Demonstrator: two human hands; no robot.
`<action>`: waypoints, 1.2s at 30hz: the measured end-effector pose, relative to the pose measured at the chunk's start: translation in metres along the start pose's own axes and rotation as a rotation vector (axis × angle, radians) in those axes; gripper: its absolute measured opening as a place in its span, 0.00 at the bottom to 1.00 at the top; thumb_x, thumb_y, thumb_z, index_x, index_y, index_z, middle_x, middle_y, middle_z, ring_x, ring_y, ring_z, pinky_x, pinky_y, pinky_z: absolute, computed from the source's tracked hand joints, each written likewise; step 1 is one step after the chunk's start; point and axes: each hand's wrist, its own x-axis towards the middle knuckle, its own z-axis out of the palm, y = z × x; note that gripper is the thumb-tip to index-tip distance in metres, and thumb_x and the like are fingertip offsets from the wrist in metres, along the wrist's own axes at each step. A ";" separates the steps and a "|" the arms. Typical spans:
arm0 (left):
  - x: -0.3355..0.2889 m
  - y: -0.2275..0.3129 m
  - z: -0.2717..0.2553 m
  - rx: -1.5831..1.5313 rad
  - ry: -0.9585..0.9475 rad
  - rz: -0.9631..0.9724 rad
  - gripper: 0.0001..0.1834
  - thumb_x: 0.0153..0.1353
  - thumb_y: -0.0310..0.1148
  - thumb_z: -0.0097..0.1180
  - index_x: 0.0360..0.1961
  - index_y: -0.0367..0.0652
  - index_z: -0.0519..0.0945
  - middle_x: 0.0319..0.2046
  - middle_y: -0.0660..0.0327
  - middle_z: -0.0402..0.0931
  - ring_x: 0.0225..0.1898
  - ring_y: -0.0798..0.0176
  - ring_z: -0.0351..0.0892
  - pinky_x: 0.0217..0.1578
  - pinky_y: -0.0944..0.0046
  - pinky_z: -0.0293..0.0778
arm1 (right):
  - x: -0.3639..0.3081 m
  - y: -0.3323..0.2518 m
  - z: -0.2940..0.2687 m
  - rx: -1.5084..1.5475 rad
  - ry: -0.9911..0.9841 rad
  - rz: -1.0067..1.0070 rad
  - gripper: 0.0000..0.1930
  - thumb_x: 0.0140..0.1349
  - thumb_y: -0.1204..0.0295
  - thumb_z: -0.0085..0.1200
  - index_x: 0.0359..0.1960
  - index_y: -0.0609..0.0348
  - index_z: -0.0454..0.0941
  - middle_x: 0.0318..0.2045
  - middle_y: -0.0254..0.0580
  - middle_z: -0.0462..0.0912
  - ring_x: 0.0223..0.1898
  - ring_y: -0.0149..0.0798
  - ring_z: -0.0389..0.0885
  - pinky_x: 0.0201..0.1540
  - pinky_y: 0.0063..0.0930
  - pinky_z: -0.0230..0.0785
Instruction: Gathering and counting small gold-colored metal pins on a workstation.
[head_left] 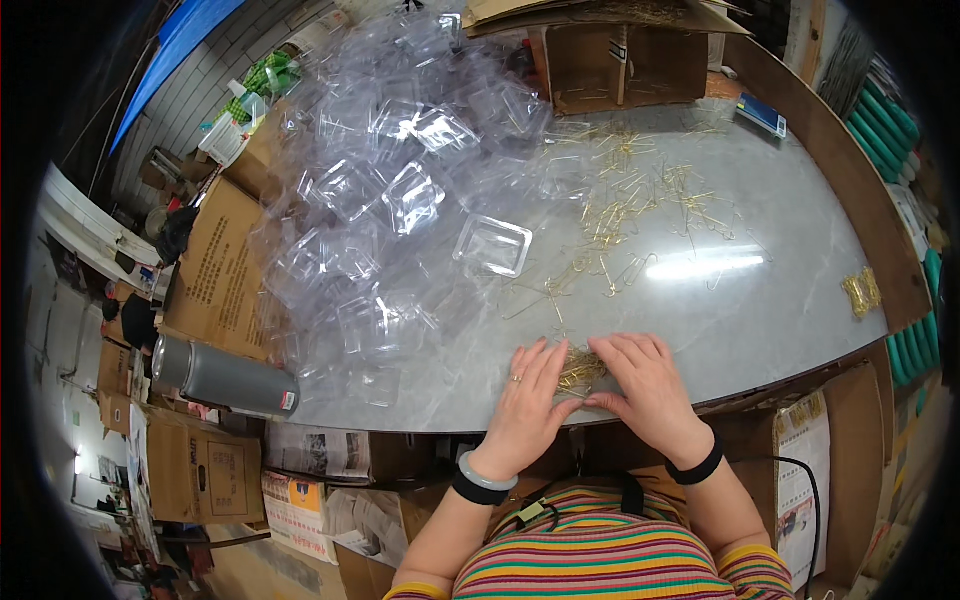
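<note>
A small pile of gold-coloured wire hooks lies at the near edge of the grey tabletop, between my two hands. My left hand curves around its left side, and my right hand cups it from the right. The thumbs almost meet on the near side, while the fingertips rest at the far side of the pile. More loose wire hooks are scattered across the table beyond my hands. At the far right edge sits a compact bundle of hooks.
Clear plastic blister shells form a big heap over the table's left half. A grey bottle lies at the left edge. An open cardboard box stands at the back, near a small blue box. A cardboard wall borders the right side.
</note>
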 end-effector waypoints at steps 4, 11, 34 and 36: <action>-0.002 -0.005 0.000 -0.041 -0.035 0.015 0.40 0.59 0.32 0.67 0.70 0.36 0.63 0.64 0.43 0.67 0.69 0.38 0.62 0.71 0.40 0.55 | -0.006 0.001 0.007 0.142 0.040 -0.016 0.31 0.49 0.73 0.70 0.58 0.58 0.74 0.51 0.45 0.79 0.54 0.51 0.75 0.57 0.42 0.68; 0.000 -0.001 0.000 -0.012 -0.032 0.002 0.39 0.60 0.31 0.66 0.70 0.36 0.63 0.63 0.43 0.68 0.69 0.37 0.61 0.71 0.40 0.54 | -0.011 0.003 -0.006 0.152 0.084 0.001 0.28 0.50 0.78 0.67 0.56 0.56 0.76 0.44 0.43 0.81 0.47 0.50 0.77 0.51 0.43 0.70; -0.002 -0.004 -0.005 -0.268 -0.072 -0.072 0.44 0.59 0.21 0.62 0.74 0.35 0.54 0.64 0.43 0.65 0.67 0.38 0.63 0.71 0.42 0.54 | -0.002 -0.012 0.014 0.054 0.045 -0.082 0.28 0.59 0.74 0.63 0.62 0.63 0.70 0.57 0.48 0.78 0.61 0.52 0.73 0.65 0.46 0.64; 0.000 -0.006 -0.005 -0.273 -0.083 -0.048 0.44 0.59 0.21 0.62 0.74 0.34 0.53 0.65 0.41 0.64 0.68 0.37 0.62 0.71 0.42 0.54 | 0.003 -0.005 0.017 0.134 -0.028 -0.143 0.29 0.59 0.75 0.62 0.63 0.63 0.69 0.58 0.50 0.77 0.63 0.53 0.72 0.67 0.47 0.63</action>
